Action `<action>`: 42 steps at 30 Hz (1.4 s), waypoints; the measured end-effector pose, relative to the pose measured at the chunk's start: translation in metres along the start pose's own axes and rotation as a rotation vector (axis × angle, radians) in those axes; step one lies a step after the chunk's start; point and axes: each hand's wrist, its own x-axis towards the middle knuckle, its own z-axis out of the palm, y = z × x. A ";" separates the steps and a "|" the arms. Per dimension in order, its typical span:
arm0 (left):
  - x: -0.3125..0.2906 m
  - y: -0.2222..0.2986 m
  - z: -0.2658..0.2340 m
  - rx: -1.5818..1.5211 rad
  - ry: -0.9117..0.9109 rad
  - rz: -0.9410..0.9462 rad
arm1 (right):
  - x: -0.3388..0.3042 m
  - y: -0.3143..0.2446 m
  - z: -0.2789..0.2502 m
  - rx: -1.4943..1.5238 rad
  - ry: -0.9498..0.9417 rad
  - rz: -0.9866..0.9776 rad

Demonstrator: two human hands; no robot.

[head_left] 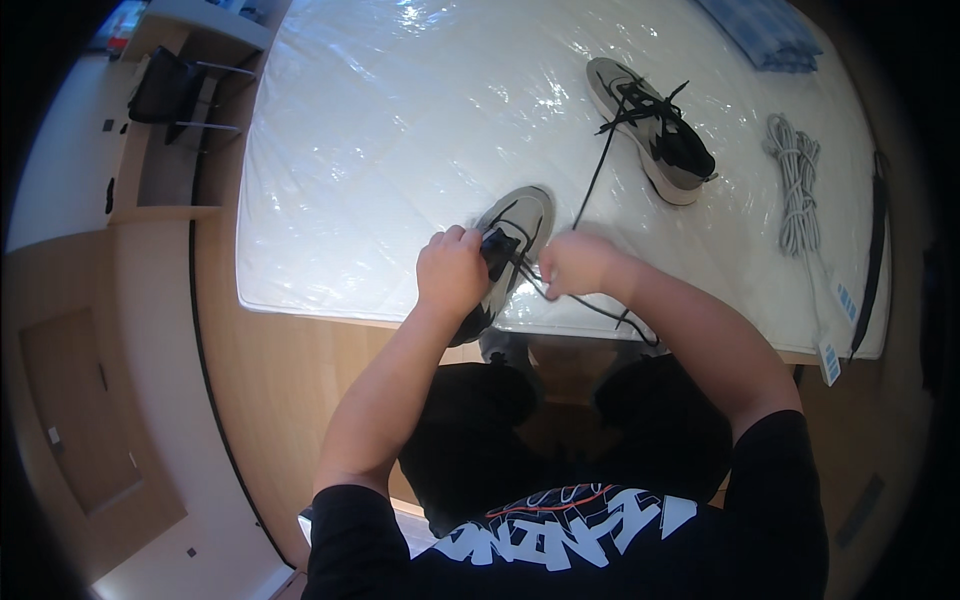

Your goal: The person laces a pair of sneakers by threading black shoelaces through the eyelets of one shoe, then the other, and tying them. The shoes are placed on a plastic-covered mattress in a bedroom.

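- Far left: brown door (80,410) in a pale wall; beyond it, a black chair (165,88) beside a light wooden desk (215,27).
- Centre: mattress (350,190) enclosed in clear, wrinkled plastic film (450,130), glossy with reflections; it bears the shoes and cable.
- Left hand (452,270): fingers curled over the near shoe, gripping its upper around the black tongue.
- Near shoe (525,212): grey and black, at the mattress's front edge, toe pointing away from the person. Hand and wrist cover much of its opening; cannot tell what is inside.
- Black lace (595,180): one strand rises from the right hand to the far shoe's toe area; another trails rightward over the front edge. Cannot tell which shoe the rising strand belongs to.
- Right hand (580,265): just right of the near shoe, fingers closed in a pinch on lace.
- Far shoe (650,125): matching colours, sole down, laces crossed loosely on top; opening dark, contents unreadable.
- Right: folded blue checked cloth (770,38) at the far side; grey cable (797,190) coiled and bundled, running to white blocks (830,362); black strap (877,255) along the right edge.
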 end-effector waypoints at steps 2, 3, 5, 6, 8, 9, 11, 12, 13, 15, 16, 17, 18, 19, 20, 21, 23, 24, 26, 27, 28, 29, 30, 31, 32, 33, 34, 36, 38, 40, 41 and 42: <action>0.002 -0.001 0.002 -0.049 0.048 0.055 | -0.003 -0.002 -0.001 -0.069 -0.137 0.055; 0.003 -0.001 0.002 -0.089 0.071 0.082 | -0.003 -0.003 -0.001 -0.104 -0.206 0.081; 0.005 0.000 0.003 -0.167 0.095 0.112 | -0.001 -0.007 0.003 -0.071 -0.008 0.112; 0.005 0.000 0.003 -0.203 0.099 0.113 | 0.000 -0.008 0.006 -0.055 0.090 0.126; 0.009 0.000 0.006 -0.230 0.107 0.120 | 0.008 -0.004 0.015 0.139 0.271 0.009; 0.011 -0.001 0.010 -0.221 0.109 0.120 | 0.011 -0.002 0.020 0.236 0.361 -0.050; 0.011 -0.002 0.010 -0.153 0.092 0.088 | 0.017 -0.003 0.025 0.264 0.357 -0.054; 0.011 0.000 0.009 -0.100 0.073 0.059 | 0.019 -0.002 0.027 0.278 0.355 -0.056; 0.011 0.000 0.008 -0.048 0.056 0.029 | 0.020 -0.002 0.026 0.481 0.324 -0.017; 0.012 0.001 0.007 0.026 0.029 0.041 | 0.018 0.001 0.025 0.884 0.253 0.065; 0.011 0.000 0.006 0.063 0.015 0.043 | 0.016 -0.002 0.021 0.811 0.306 0.037; 0.010 -0.001 0.008 0.066 0.027 0.038 | 0.011 -0.005 0.016 0.737 0.360 0.009; 0.009 -0.003 0.010 0.069 0.038 0.033 | 0.009 -0.007 0.013 0.664 0.412 -0.019; 0.010 -0.003 0.012 0.071 0.050 0.036 | 0.007 -0.004 0.014 0.588 0.399 -0.034; 0.011 -0.003 0.014 0.078 0.046 0.045 | 0.005 -0.001 0.014 0.512 0.384 -0.048; 0.012 -0.003 0.016 0.085 0.043 0.054 | 0.003 0.002 0.015 0.437 0.370 -0.062; 0.011 -0.004 0.016 0.102 0.036 0.061 | -0.006 -0.007 0.011 0.404 0.302 -0.042; 0.011 -0.003 0.015 0.110 0.034 0.062 | -0.010 -0.011 0.012 0.388 0.268 -0.032; 0.013 0.000 0.015 0.119 0.032 0.060 | -0.014 -0.011 0.019 0.309 0.296 -0.053; 0.013 0.002 0.015 0.123 0.030 0.052 | -0.017 -0.010 0.021 0.270 0.309 -0.063; 0.013 0.001 0.015 0.130 0.028 0.042 | -0.018 -0.011 0.021 0.276 0.304 -0.057; 0.013 0.000 0.015 0.129 0.021 0.040 | -0.019 -0.011 0.021 0.282 0.299 -0.051; 0.012 -0.001 0.015 0.128 0.014 0.037 | -0.020 -0.011 0.022 0.287 0.295 -0.045; 0.014 0.001 0.016 0.123 0.009 0.040 | -0.022 -0.010 0.022 0.326 0.305 -0.035; 0.015 0.001 0.017 0.122 0.013 0.038 | -0.023 -0.009 0.023 0.365 0.315 -0.026; 0.016 0.000 0.018 0.121 0.018 0.036 | -0.024 -0.007 0.024 0.403 0.326 -0.016; 0.017 -0.001 0.017 0.124 0.022 0.030 | -0.026 -0.008 0.021 0.347 0.276 -0.008; 0.015 0.001 0.014 0.132 0.025 0.026 | -0.032 -0.006 0.012 0.236 0.177 0.010; 0.011 0.002 0.011 0.138 0.034 0.028 | -0.045 -0.006 -0.009 0.111 0.152 -0.014; 0.007 0.002 0.009 0.137 0.049 0.043 | -0.066 -0.009 -0.035 0.126 0.152 -0.016; 0.007 0.003 0.009 0.141 0.054 0.044 | -0.078 -0.012 -0.050 0.203 0.163 -0.007; 0.008 0.004 0.009 0.143 0.058 0.046 | -0.093 -0.016 -0.064 0.280 0.175 0.002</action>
